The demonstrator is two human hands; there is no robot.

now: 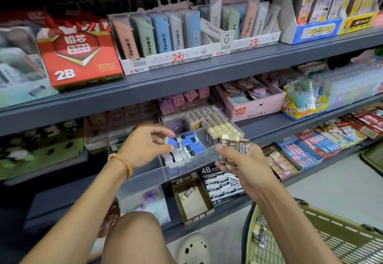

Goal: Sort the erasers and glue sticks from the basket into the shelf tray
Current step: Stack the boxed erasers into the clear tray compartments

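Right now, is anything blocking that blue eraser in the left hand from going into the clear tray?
Nothing visible. The left hand pinches the blue eraser just above the clear tray, beside the blue erasers already inside.

Blue-and-white erasers [191, 145], brown-and-cream erasers [234, 145], olive-green basket [331, 236], red 2B box [79, 56].

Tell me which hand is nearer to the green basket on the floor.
Right. The right hand, gripping brown-sleeved erasers, is up over the green basket. The left hand, pinching a blue eraser, is farther left, at the clear tray.
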